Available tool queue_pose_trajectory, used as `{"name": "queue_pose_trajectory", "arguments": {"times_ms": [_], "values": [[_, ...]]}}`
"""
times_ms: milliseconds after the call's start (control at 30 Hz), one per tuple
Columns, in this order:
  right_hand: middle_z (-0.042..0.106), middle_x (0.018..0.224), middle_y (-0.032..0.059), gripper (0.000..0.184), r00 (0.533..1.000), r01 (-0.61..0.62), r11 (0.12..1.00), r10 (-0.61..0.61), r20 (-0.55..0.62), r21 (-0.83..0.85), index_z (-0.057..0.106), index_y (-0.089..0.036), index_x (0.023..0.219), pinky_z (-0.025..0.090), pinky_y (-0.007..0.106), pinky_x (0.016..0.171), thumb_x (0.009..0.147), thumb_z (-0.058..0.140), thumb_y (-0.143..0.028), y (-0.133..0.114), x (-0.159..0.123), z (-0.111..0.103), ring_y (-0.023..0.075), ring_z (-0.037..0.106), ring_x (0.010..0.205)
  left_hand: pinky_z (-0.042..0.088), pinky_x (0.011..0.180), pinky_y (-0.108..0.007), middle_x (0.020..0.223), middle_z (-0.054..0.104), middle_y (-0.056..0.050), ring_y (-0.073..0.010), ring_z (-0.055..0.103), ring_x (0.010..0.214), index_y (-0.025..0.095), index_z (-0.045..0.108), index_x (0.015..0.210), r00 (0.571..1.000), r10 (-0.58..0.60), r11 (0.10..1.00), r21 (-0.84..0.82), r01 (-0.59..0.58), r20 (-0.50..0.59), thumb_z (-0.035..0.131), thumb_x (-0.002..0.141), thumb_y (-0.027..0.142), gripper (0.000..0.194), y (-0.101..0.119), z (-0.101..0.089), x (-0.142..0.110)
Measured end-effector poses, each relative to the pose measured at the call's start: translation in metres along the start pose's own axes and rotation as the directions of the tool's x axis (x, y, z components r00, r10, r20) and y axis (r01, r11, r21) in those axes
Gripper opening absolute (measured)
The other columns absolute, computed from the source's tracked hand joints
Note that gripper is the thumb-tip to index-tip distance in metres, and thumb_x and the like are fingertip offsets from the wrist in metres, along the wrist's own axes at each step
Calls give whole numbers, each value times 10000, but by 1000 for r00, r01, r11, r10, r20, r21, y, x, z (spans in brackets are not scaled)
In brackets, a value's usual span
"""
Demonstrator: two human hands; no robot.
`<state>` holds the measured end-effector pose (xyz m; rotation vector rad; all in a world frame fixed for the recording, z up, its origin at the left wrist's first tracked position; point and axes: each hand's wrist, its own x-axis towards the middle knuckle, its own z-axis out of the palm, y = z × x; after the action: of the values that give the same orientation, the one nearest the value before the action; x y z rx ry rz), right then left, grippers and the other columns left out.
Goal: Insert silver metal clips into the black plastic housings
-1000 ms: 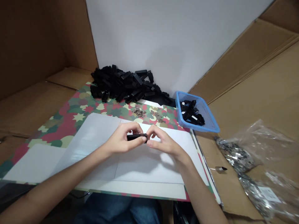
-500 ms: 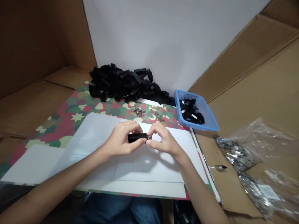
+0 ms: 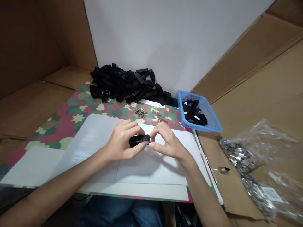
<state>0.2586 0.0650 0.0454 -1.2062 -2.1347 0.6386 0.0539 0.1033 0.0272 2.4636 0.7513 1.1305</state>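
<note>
Above the white sheet [image 3: 151, 171], my left hand [image 3: 124, 140] grips a black oblong plastic case [image 3: 137, 140] between thumb and fingers. My right hand [image 3: 167, 140] is at the case's right end, thumb and forefinger curled together in a pinch. What sits between those fingertips is too small to make out. Beyond my hands lie a small heap of shiny metal pieces [image 3: 140, 112] and a flatter scatter of metal pieces [image 3: 159, 116] to its right.
A large pile of black plastic cases [image 3: 125, 83] stands against the back wall. The blue basket [image 3: 214, 121] at the right holds several black pieces. Clear bags of metal parts [image 3: 239, 154] lie on cardboard at the far right.
The black case has tilted slightly in my left hand, its right end turning a little. Both hands stay in nearly the same place.
</note>
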Motion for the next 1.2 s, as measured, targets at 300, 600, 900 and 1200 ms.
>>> {"name": "queue_pose_trajectory", "arguments": {"times_ms": [300,600,900,1200], "values": [[519,979,7,425,919,44,753,227,-321,657,420,-327,1044,528,282,646,811,594,-637,16,-3,-2,183,591,911,322,614,-328,703,615,-37,-188,504,669,180,628,797,978,53,965,242,-102,203,530,860,282,154,-6,10,-2],[372,1099,37,777,915,115,833,123,-384,541,287,-369,1108,555,321,594,595,430,-935,11,2,22,216,580,926,377,725,-375,960,621,-82,-246,545,831,181,596,1050,963,-77,987,153,38,257,594,778,461,390,3,9,2],[319,1127,56,723,876,285,893,-96,-472,348,248,-370,1173,508,499,920,701,213,-916,-13,0,45,241,541,997,304,662,-344,811,668,-18,-186,493,744,225,653,872,981,175,957,248,-150,-82,593,860,168,83,21,14,0],[414,1140,78,821,952,60,959,28,-306,276,315,-363,1239,522,541,899,620,681,-760,-44,-25,45,331,530,1109,351,668,-337,769,639,-9,-154,477,684,207,614,883,961,116,993,1,-120,-250,599,825,74,146,38,6,-17]]}}
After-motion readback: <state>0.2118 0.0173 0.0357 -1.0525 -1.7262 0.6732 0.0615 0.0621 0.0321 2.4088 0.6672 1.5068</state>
